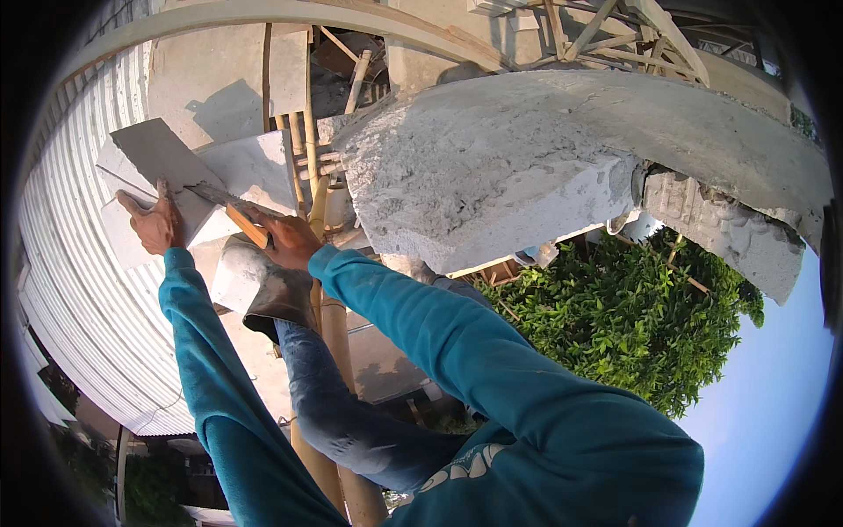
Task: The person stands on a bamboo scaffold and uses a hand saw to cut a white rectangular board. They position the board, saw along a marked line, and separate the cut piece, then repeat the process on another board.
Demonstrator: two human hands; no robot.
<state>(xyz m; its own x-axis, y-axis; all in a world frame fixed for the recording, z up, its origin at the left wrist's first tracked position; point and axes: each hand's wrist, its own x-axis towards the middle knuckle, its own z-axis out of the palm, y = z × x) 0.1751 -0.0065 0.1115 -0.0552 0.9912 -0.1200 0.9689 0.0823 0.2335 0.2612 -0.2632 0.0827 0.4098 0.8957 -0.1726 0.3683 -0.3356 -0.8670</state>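
Observation:
My left hand (pixel 156 221) lies with its fingers spread on pale flat slabs at the left, its fingertips by the lower edge of a grey slab (pixel 158 151). Just to its right, my right hand (pixel 288 241) is closed around a tool with an orange handle (pixel 248 227). A narrow dark blade (pixel 207 193) runs from the tool towards the grey slab and touches or overlaps its edge; the tool's exact kind is not clear. Behind these lies a white board (pixel 255 171). Both my forearms are in teal sleeves.
A rough concrete beam (pixel 492 167) spans the middle and right. Bamboo poles (pixel 334 342) run beside my boot (pixel 279 285) and leg. Corrugated metal sheeting (pixel 97 325) covers the left. A leafy tree (pixel 632 316) shows beneath the beam. Timber framing (pixel 615 39) stands at the top.

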